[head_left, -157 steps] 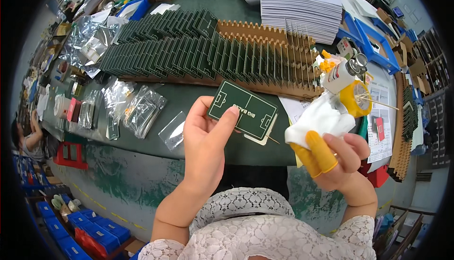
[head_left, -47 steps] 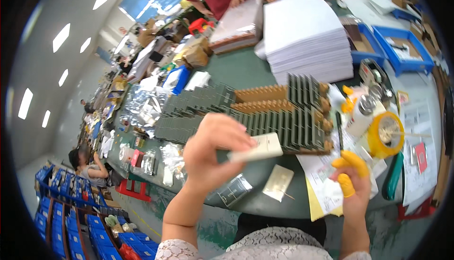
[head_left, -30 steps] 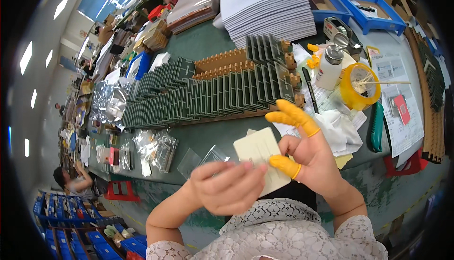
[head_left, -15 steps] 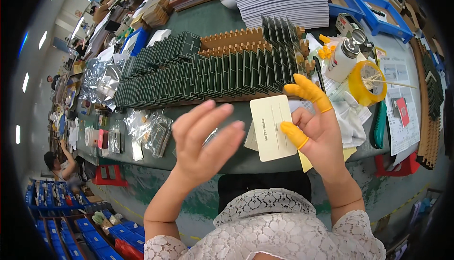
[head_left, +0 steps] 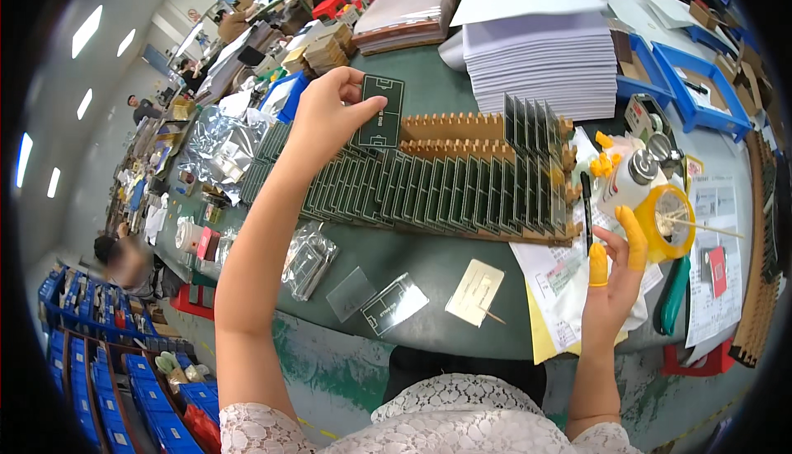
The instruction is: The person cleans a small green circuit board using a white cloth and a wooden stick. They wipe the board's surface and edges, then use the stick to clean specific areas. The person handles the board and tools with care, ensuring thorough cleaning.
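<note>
My left hand (head_left: 330,115) reaches far over the bench, its thumb and fingers closed on a dark green card (head_left: 392,113) with white line markings. The card stands at the back row of a brown slotted rack (head_left: 454,129). Rows of similar green cards (head_left: 437,194) lean in the rack's slots. Near the bench's right side, my right hand (head_left: 612,276) is open and holds nothing, with yellow finger cots on two fingertips. Between my arms lie a cream card (head_left: 475,290) with a thin wooden stick, a clear sheet (head_left: 350,294) and another clear piece with white lines (head_left: 396,304).
A tall stack of white paper (head_left: 540,66) stands behind the rack. A roll of yellow tape (head_left: 667,224), a white bottle (head_left: 631,175) and a green-handled cutter (head_left: 672,297) are at the right. Plastic bags (head_left: 309,260) lie left of the sheets. People stand at the far side.
My left hand has moved up and away to the rack and now holds a green card. My right hand no longer holds the cream card and has shifted right and down. The view has also shifted.
</note>
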A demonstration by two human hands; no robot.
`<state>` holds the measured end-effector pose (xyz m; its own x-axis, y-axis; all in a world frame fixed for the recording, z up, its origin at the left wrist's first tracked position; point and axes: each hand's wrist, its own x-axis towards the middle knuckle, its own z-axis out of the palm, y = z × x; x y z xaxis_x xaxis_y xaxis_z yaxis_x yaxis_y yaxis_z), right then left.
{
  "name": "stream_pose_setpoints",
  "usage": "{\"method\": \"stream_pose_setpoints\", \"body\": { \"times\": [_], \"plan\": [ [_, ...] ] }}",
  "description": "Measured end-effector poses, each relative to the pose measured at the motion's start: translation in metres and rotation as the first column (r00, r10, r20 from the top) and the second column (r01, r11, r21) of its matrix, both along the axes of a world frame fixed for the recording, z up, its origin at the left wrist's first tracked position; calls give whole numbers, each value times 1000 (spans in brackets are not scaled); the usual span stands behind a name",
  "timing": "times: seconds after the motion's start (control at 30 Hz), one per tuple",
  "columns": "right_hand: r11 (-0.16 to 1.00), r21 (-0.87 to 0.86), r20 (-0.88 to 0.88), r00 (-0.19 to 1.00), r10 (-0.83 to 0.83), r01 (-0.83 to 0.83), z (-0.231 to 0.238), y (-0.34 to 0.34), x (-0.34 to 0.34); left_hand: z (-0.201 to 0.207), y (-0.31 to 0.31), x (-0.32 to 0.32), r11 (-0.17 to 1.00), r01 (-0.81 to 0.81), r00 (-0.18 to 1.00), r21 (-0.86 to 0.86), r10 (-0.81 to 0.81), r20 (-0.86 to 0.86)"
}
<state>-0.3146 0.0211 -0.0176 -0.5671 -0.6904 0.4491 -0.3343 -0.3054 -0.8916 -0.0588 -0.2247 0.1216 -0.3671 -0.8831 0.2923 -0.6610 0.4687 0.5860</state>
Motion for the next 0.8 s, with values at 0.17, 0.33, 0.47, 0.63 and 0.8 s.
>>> {"method": "stream_pose_setpoints", "body": {
  "times": [0.17,0.33,0.47,0.63,0.8],
  "plan": [
    [995,4,-113,988,-102,103,-13,-4,-8,-18,-49,-7,997,-68,968,34,57,245],
    [995,14,-136,986,-99,102,-15,-1,-11,-39,-72,-28,988,-91,939,128,43,341],
    [996,16,-127,988,-86,89,-18,1,-13,-46,-83,-27,983,-128,900,133,58,432],
    [997,8,-94,993,-76,77,-18,2,-13,-44,-80,-29,985,-111,887,130,40,460],
    [998,22,-87,994,-59,61,-19,4,-13,-38,-74,-32,975,-109,908,196,18,418]
  ]
}}
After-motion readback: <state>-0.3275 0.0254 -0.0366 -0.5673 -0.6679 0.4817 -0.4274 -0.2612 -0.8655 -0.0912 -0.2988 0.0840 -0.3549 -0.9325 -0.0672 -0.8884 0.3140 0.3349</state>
